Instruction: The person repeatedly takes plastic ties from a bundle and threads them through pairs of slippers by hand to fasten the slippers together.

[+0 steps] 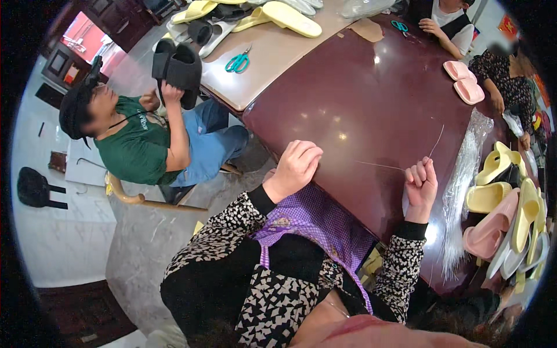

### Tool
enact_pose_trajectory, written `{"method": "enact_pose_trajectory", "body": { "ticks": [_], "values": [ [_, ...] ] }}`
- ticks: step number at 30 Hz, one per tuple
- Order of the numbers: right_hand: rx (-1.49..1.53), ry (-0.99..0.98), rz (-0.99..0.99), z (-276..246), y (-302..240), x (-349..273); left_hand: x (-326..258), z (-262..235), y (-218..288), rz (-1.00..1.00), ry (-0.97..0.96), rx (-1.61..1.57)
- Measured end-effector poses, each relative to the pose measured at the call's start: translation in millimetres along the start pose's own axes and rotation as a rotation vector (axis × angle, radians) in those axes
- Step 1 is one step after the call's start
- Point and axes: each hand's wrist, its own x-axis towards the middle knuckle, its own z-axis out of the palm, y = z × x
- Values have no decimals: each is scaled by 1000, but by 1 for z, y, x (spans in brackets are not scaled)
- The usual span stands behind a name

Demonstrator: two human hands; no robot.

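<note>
My right hand is closed in a pinch above the dark red table. Between its fingers is a thin whitish strand. One stretch of it runs left toward my other hand, and a thin end sticks up above the fingertips. My left hand is held at the table's near edge with its fingers curled together. Whatever may be inside it is hidden. Just right of my right hand lies a long bundle of clear, whitish strands with frayed ends.
Yellow, pink and grey slippers are heaped at the right. Pink slippers lie at the far right. More slippers and teal-handled scissors rest on the beige surface. At left a seated co-worker holds black slippers. Two people sit across.
</note>
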Motion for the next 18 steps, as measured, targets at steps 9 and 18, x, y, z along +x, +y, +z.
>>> {"method": "enact_pose_trajectory", "body": {
  "ticks": [9, 18],
  "values": [
    [17, 28, -47, -4, -13, 6, 13, -16, -4, -33, 74, 54],
    [127, -51, -143, -22, -32, 31, 72, 6, -41, -19, 13, 116]
  ]
}}
